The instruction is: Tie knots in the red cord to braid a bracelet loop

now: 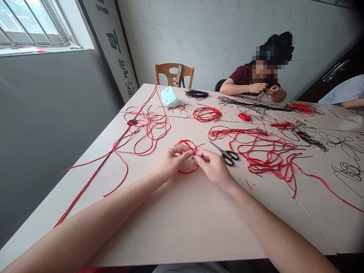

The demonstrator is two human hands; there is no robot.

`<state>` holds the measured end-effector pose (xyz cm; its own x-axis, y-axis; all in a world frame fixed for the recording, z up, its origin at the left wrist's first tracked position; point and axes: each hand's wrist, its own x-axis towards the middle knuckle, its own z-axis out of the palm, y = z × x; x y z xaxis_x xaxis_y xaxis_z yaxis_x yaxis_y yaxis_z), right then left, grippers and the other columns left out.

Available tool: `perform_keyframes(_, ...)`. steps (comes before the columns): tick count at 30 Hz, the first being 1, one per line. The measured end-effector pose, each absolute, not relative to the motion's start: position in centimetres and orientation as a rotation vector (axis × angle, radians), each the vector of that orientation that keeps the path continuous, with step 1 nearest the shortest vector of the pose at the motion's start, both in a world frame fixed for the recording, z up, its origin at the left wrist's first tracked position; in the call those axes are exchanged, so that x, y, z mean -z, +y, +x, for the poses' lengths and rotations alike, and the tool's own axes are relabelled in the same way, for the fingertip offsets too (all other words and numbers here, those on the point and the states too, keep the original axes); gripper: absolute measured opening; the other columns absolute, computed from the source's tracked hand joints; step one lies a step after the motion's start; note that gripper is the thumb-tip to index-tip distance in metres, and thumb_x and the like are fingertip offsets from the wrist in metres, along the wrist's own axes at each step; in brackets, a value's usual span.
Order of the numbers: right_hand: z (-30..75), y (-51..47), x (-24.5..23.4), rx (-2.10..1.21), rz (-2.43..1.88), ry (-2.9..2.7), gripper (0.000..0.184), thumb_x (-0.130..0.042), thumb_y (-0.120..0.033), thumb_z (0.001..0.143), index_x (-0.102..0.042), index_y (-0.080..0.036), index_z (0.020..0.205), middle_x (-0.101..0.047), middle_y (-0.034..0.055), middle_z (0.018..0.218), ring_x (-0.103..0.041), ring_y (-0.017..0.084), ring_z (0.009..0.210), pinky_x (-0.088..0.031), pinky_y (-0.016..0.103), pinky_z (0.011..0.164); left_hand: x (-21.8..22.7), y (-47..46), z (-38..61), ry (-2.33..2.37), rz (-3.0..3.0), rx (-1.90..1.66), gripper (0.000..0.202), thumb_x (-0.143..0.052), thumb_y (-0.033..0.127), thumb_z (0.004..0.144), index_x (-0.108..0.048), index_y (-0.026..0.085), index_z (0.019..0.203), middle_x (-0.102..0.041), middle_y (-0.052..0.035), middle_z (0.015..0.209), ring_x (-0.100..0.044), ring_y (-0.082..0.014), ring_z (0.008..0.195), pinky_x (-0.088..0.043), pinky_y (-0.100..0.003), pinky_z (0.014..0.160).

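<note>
Red cord loop (185, 143), left hand (173, 161), right hand (212, 167), fingers clamped on it, scissors (227, 156) beside, Chinese-lettered wall banner (118, 49)

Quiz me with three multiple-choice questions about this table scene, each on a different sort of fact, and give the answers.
1. Where do the scissors lie? A) Beside the right hand B) On the floor C) On the windowsill
2. What colour is the cord in the hands? A) Black B) Red C) White
3. How does that cord lie? A) Pulled straight B) Wound on a spool C) Bent in a loop

1 A: they rest on the table just past that hand.
2 B: it shows red between the fingers.
3 C: it curves round below the fingers.
</note>
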<state>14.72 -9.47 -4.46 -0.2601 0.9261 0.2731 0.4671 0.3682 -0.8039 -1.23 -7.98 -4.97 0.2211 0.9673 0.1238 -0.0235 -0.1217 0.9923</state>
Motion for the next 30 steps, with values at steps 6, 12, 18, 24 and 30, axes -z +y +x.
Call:
perform_keyframes(6, 13.6, -10.3, 4.5, 0.026, -1.217, -2.190, 0.023, -0.043, -0.017, 0.086, -0.052, -0.018, 0.065, -0.058, 0.0048, 0.065, -0.053, 0.017, 0.066, -0.036, 0.029, 0.067, 5.7, -8.4, -0.7, 1.000, 1.291, -1.134, 0.023, -0.057, 0.038, 0.078, -0.058, 0.015, 0.074, -0.056, 0.0008, 0.069, -0.047, -0.0099, 0.064, -0.037, -0.022, 0.063)
perform_keyframes(12, 14.8, -9.8, 3.5, -0.171, -1.162, -2.010, 0.018, -0.047, -0.025, 0.087, -0.061, -0.021, 0.098, -0.063, 0.0075, 0.095, -0.056, 0.016, 0.071, -0.042, 0.029, 0.070, 5.0, -7.9, -1.1, 0.931, 1.411, -1.068, 0.026, -0.055, 0.040, 0.079, -0.058, 0.015, 0.075, -0.052, 0.0006, 0.069, -0.043, -0.0099, 0.064, -0.034, -0.022, 0.062)
perform_keyframes(18, 15.1, -9.7, 3.5, -0.345, -1.217, -2.023, 0.017, -0.045, -0.024, 0.088, -0.059, -0.020, 0.096, -0.066, 0.0040, 0.081, -0.060, 0.015, 0.067, -0.042, 0.025, 0.062, 4.9, -7.7, -1.4, 0.909, 1.475, -0.976, 0.026, -0.054, 0.041, 0.080, -0.059, 0.015, 0.077, -0.041, 0.0032, 0.061, -0.032, -0.0072, 0.055, -0.026, -0.021, 0.052)
perform_keyframes(24, 15.9, -9.4, 3.1, -0.249, -1.271, -2.036, 0.015, -0.046, -0.024, 0.086, -0.056, -0.019, 0.076, -0.058, -0.0010, 0.061, -0.050, 0.011, 0.050, -0.034, 0.023, 0.053, 4.4, -7.9, -1.3, 0.905, 1.359, -0.844, 0.027, -0.054, 0.042, 0.079, -0.055, 0.016, 0.076, -0.026, 0.0053, 0.056, -0.021, -0.0063, 0.047, -0.013, -0.023, 0.045)
perform_keyframes(30, 16.4, -8.9, 3.0, -0.212, -1.314, -1.981, 0.015, -0.049, -0.024, 0.083, -0.055, -0.019, 0.071, -0.051, -0.0030, 0.053, -0.042, 0.010, 0.045, -0.031, 0.023, 0.050, 4.7, -7.9, -0.9, 0.866, 1.291, -0.853, 0.026, -0.057, 0.039, 0.075, -0.057, 0.015, 0.084, -0.025, 0.0057, 0.056, -0.019, -0.0055, 0.046, -0.013, -0.023, 0.045)
